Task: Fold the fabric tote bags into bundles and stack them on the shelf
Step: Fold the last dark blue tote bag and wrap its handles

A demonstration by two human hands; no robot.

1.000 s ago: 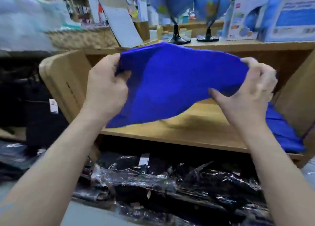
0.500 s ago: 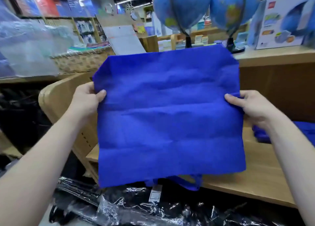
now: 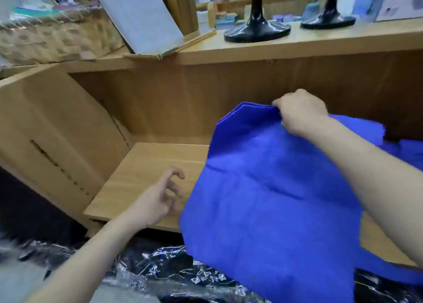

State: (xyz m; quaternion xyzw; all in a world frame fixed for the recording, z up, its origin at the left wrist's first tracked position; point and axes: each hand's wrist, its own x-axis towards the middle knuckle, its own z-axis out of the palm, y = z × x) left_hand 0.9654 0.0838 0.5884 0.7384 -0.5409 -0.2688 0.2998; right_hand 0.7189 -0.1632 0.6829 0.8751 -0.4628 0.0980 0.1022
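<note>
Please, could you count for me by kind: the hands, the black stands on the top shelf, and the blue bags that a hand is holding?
Hands: 2 (left hand, right hand)
Black stands: 2
Held blue bag: 1
Total: 5

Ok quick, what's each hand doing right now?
Left hand: open, holding nothing.
Right hand: gripping the bag by its top edge.

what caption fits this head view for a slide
Right hand pinches a blue tote bag over the wooden shelf; left hand open.
</note>
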